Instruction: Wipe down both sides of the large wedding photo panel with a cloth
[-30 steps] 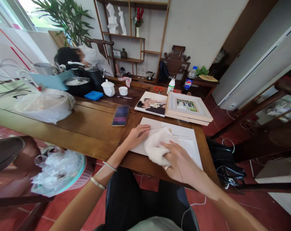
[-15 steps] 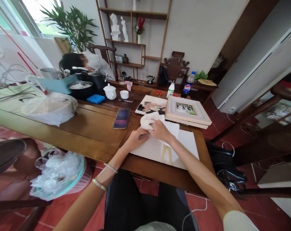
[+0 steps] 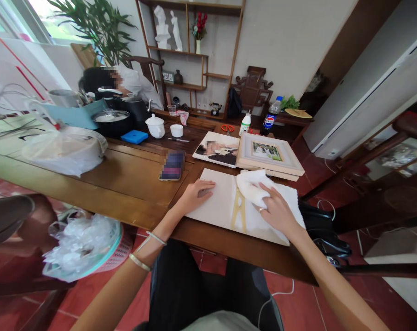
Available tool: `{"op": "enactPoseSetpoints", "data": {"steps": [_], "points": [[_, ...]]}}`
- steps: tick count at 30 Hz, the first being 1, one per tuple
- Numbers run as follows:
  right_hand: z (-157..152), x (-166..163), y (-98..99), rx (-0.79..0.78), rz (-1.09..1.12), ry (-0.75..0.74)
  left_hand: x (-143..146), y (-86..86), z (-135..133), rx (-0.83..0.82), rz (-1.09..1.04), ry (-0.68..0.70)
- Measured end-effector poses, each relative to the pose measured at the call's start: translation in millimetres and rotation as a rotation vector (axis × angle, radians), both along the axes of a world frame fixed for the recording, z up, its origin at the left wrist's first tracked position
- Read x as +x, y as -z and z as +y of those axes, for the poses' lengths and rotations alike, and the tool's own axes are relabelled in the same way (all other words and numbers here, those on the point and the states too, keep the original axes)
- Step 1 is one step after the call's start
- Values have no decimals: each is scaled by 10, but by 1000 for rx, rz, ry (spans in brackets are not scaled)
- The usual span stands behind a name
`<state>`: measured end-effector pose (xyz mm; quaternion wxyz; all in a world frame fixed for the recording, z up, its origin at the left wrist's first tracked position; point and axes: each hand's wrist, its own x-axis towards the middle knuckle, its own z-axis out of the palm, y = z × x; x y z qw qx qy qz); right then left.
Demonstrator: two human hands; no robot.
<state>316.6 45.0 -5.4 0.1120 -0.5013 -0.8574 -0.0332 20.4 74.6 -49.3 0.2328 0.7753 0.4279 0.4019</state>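
A white flat panel (image 3: 220,207) lies on the wooden table (image 3: 125,179) right in front of me. My left hand (image 3: 194,195) rests flat on its left part, fingers stretched out. My right hand (image 3: 277,211) presses a bunched white cloth (image 3: 253,188) onto the panel's right side, fingers curled over it. The cloth spreads past the panel's right edge.
Stacked picture frames (image 3: 269,154) and a photo print (image 3: 217,149) lie just beyond the panel. A phone (image 3: 173,165) sits to the left. Tea ware (image 3: 155,126), pots and a plastic bag (image 3: 61,149) crowd the far left. Another person (image 3: 105,78) sits at the far end. A basket (image 3: 82,246) stands on the floor.
My right hand has swept the cloth from the panel's near side up to its far left corner and then across to the right side. The left hand has stayed put.
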Motion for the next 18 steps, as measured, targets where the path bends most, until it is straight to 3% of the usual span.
{"op": "enactPoseSetpoints", "data": {"steps": [4,10,13,18], "points": [[-403,151,-60,-51,-1,-12,9,-5,-7,5,21,-7],[-957,103,-175,-152,12,-289,11,4,-10,18,18,-5],[-857,123,-136,-149,66,-241,12,-11,-17,21,25,-1],[-212,142,12,-40,69,-16,8,-24,-18,15,35,-3]]}}
